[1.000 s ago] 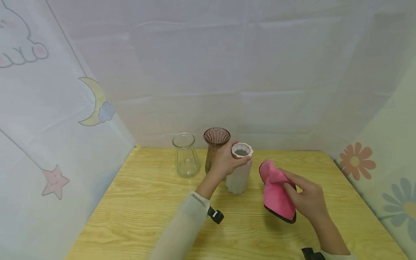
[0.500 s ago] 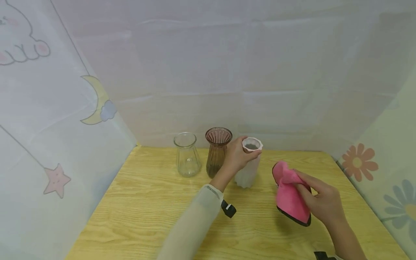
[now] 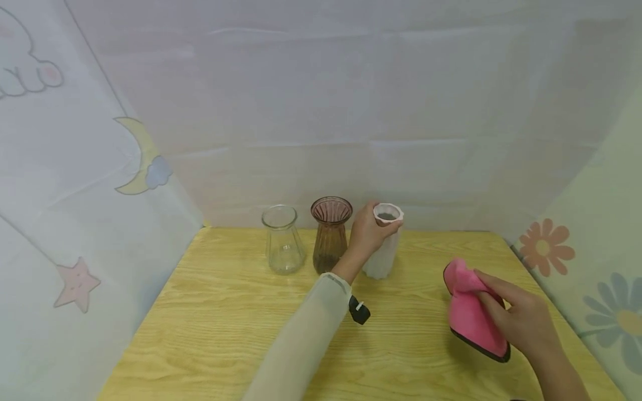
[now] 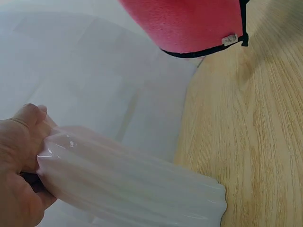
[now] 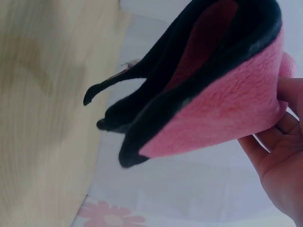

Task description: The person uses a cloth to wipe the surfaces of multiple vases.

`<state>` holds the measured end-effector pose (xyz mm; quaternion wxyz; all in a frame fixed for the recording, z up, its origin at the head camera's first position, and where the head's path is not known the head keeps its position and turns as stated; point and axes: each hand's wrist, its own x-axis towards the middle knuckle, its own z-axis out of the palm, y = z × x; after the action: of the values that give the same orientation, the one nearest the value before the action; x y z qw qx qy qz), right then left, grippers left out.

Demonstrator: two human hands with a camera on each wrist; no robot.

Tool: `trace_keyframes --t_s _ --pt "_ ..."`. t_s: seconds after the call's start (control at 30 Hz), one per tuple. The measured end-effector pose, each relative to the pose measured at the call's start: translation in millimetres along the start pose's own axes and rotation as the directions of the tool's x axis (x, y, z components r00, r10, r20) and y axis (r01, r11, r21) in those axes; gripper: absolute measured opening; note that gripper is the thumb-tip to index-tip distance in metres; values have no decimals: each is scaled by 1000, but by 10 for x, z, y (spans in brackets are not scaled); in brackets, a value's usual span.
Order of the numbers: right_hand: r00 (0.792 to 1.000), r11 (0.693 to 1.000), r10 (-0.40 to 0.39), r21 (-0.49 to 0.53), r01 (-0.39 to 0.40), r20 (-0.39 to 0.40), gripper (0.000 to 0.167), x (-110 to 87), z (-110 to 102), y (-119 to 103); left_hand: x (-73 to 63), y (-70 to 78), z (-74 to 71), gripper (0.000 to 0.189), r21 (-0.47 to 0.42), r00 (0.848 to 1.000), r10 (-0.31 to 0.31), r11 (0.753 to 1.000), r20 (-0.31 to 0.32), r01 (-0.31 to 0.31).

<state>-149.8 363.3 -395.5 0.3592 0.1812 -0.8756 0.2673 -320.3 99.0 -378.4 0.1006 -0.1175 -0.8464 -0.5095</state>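
My left hand grips a white fluted vase near its scalloped rim, thumb on one side and fingers on the other. In the left wrist view the vase has its base at the wooden tabletop. My right hand pinches a folded pink cloth with dark edging, held above the table to the right of the vase. The right wrist view shows the cloth's layers hanging folded from the fingers. Left of the white vase stand a purplish-brown ribbed glass vase and a clear glass vase.
The yellow wood-grain table meets a pale fabric backdrop behind the vases. Printed side cloths flank it, with a moon and a star at left and flowers at right.
The white vase has moved back and slightly right in my left hand, lining up beside the brown vase. My right hand has drawn the pink cloth farther right and toward me.
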Motion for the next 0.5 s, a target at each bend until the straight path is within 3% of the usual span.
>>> trace_keyframes --t_s 0.17,0.33,0.5 --pt "994 992 34 -122 -22 100 52 -49 63 76 28 -13 7 78 17 1000 -14 1000 -22 14" --pt "975 984 -1 -175 42 224 47 -68 267 87 48 -15 -2 79 15 999 -29 999 -33 29" --pt "925 990 41 -141 14 379 38 -63 539 46 77 -31 -15 76 -12 999 -23 1000 -33 23"
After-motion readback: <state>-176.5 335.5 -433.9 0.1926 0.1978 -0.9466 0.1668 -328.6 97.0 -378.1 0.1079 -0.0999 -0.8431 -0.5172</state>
